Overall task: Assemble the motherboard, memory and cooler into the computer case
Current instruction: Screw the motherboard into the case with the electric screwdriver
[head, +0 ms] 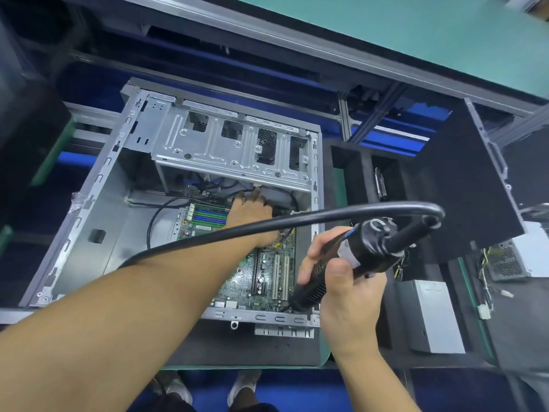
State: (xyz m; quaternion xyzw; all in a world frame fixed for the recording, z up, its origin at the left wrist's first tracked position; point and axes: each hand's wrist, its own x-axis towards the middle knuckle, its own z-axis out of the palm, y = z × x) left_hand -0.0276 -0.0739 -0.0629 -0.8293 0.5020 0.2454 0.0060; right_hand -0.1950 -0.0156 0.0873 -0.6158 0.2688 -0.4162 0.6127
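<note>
Nearest, a black corded electric screwdriver (356, 251) is gripped in the right hand (341, 281), tip down at the near right corner of the green motherboard (267, 275) — laid flat in the open grey steel case (98, 209), long axis running away toward the drive cage (231, 144). Screw-fastening is judged in hand; next, a plumb bit on a mounting hole is called for. At the board's far edge lies the left hand (252, 209) — its finger state cannot be told.
</note>
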